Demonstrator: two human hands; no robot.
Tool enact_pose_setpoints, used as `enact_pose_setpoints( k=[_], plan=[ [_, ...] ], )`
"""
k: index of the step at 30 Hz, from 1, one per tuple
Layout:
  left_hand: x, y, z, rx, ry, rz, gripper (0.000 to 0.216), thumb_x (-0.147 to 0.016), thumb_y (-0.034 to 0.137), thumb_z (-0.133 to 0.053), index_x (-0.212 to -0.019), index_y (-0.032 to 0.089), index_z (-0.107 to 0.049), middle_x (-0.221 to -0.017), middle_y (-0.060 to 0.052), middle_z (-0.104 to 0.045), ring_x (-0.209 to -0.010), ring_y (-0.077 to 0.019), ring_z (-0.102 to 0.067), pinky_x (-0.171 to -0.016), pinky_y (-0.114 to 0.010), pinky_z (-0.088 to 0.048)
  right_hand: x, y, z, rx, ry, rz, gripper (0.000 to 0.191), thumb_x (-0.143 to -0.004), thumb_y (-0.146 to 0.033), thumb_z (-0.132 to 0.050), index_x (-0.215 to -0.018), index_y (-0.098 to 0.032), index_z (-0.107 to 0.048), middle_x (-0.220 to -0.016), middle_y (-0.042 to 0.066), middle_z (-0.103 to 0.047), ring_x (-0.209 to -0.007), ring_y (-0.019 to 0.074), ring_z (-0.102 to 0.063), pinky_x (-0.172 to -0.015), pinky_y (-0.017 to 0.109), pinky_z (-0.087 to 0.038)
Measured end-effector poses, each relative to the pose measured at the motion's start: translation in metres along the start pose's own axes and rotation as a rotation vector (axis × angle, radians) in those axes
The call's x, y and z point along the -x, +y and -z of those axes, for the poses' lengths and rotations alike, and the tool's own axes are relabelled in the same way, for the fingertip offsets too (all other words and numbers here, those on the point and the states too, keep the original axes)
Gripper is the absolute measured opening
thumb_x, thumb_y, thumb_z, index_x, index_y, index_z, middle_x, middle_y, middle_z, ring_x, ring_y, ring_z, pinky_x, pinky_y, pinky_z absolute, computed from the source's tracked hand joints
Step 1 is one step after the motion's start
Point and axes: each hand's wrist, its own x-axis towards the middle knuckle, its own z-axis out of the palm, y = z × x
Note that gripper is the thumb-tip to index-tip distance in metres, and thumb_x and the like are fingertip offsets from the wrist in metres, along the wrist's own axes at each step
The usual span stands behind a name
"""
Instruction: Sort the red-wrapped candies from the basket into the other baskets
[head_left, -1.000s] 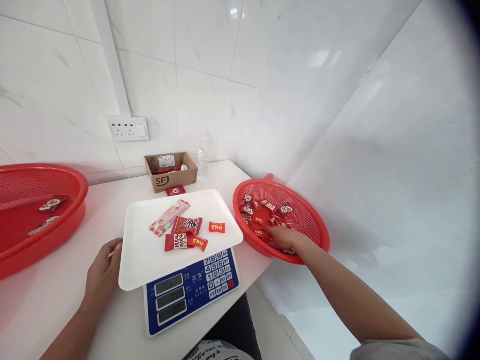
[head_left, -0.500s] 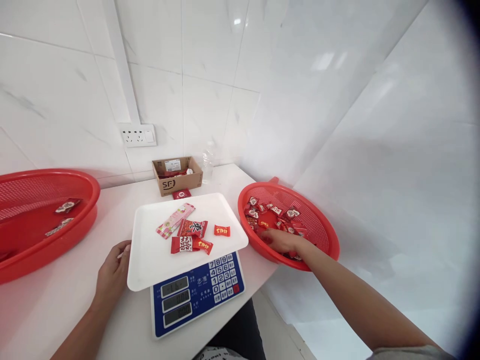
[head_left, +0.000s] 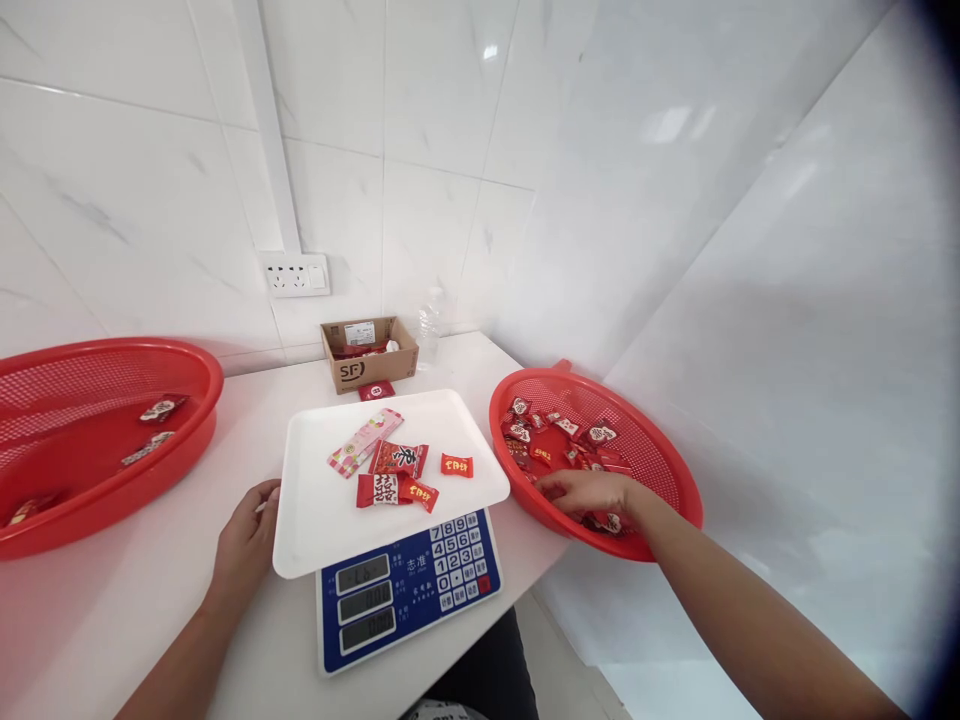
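Note:
A blue digital scale [head_left: 409, 590] carries a white tray [head_left: 322, 520] holding several wrapped candies [head_left: 394, 470], mostly red, one long and pink. My left hand [head_left: 247, 540] rests on the table at the tray's left edge, fingers loosely curled and touching the rim. My right hand [head_left: 589, 493] reaches into the red mesh basket [head_left: 675, 470] on the right, fingers curled down among its small red and white candies [head_left: 559, 435]. What the fingers grip is hidden.
A large red basket [head_left: 180, 440] with a few candies sits at the left. A small SF cardboard box [head_left: 367, 355], a red packet and a clear plastic bottle [head_left: 427, 330] stand at the back by the tiled wall. A wall socket [head_left: 296, 275] is above.
My right hand has drawn slightly toward the near rim of the right basket. The view has shifted, so everything sits further right. My left hand stays at the tray's edge.

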Motion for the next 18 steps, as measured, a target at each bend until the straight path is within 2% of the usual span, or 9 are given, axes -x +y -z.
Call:
enact_pose_setpoints(
  k=[5,7,9,13,18],
  plan=[
    [0.002,0.005,0.001,0.007,0.004,-0.006,0.039,-0.078,0.049,-0.045,-0.103,0.024,-0.062,-0.089,-0.003,-0.070,-0.071,-0.0203,-0.065,-0.053,-0.025,-0.049,0.016,-0.011,0.004,-0.105,-0.021,0.065,0.040,-0.073,-0.034,-0.059,-0.109,-0.018,-0.064,-0.106,0.007,-0.066,-0.089,0.0192,-0.064,-0.076,0.032,-0.050],
    [0.003,0.005,0.001,0.011,-0.003,0.006,0.041,-0.079,0.050,-0.044,-0.105,0.023,-0.061,-0.091,-0.003,-0.070,-0.071,-0.0204,-0.065,-0.054,-0.026,-0.050,0.021,-0.018,0.004,-0.134,-0.009,0.114,0.046,-0.070,-0.036,-0.064,-0.113,-0.018,-0.062,-0.113,0.008,-0.064,-0.100,0.0217,-0.061,-0.086,0.035,-0.047],
    [0.003,0.005,0.001,0.001,-0.007,0.024,0.042,-0.078,0.051,-0.044,-0.106,0.023,-0.061,-0.092,-0.003,-0.070,-0.074,-0.0211,-0.065,-0.056,-0.027,-0.050,0.024,-0.024,0.002,-0.150,0.020,0.150,0.047,-0.066,-0.034,-0.070,-0.111,-0.019,-0.062,-0.114,0.008,-0.063,-0.104,0.0231,-0.059,-0.089,0.037,-0.046],
    [0.003,0.005,0.001,-0.011,-0.002,0.042,0.041,-0.077,0.049,-0.045,-0.104,0.023,-0.062,-0.094,-0.004,-0.070,-0.076,-0.0220,-0.065,-0.060,-0.028,-0.051,0.025,-0.029,-0.004,-0.202,0.182,0.178,0.033,-0.069,-0.037,-0.071,-0.096,-0.019,-0.066,-0.099,0.006,-0.067,-0.091,0.0211,-0.062,-0.083,0.037,-0.048],
    [0.003,0.006,0.001,0.000,0.004,0.025,0.039,-0.075,0.047,-0.046,-0.101,0.023,-0.063,-0.093,-0.004,-0.071,-0.077,-0.0221,-0.066,-0.059,-0.028,-0.051,0.025,-0.038,-0.014,-0.330,0.418,0.232,0.037,-0.074,-0.040,-0.064,-0.103,-0.019,-0.063,-0.088,0.004,-0.066,-0.078,0.0164,-0.061,-0.077,0.034,-0.049]
  ],
)
